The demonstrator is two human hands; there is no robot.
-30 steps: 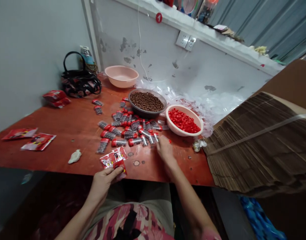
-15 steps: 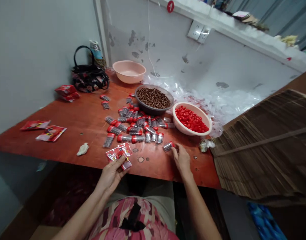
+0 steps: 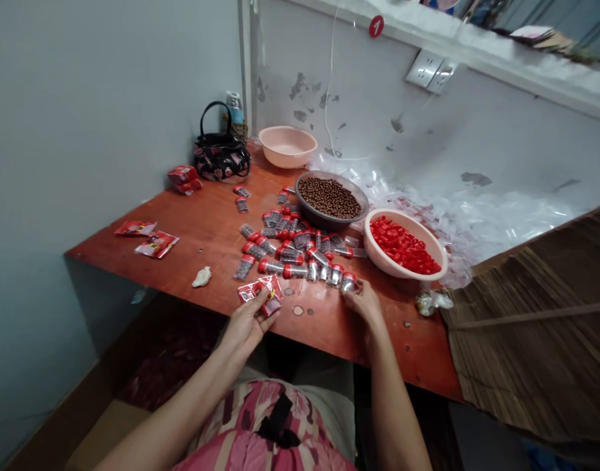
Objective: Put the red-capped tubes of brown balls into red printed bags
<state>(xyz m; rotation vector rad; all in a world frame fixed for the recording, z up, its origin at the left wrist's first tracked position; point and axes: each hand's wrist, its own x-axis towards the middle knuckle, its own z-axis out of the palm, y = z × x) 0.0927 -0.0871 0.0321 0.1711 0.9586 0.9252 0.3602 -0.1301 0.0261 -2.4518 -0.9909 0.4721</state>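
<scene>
My left hand [image 3: 248,325] pinches a few small red printed packets [image 3: 275,286] between thumb and fingers, above the table's front edge. With my right hand [image 3: 367,304] I grip a small clear tube with a red cap [image 3: 348,282], which stands at the right end of a short row of similar tubes [image 3: 324,270]. Dark little balls show through their walls. Behind the row many more such tubes lie in a loose heap [image 3: 284,229]. The fingertips of my right hand are partly hidden by the tube.
Behind the heap stand a grey bowl of brown balls [image 3: 332,198] and a pink bowl of red caps [image 3: 402,245]. Clear tubes pile along the wall [image 3: 506,212]. Stacked cardboard [image 3: 540,327] borders the right. A handbag [image 3: 222,157] and red packets [image 3: 157,244] are on the left.
My right hand has brought a capped tube to the right end of the row, where it now stands. My left hand keeps hold of the packets. The view has turned left.
</scene>
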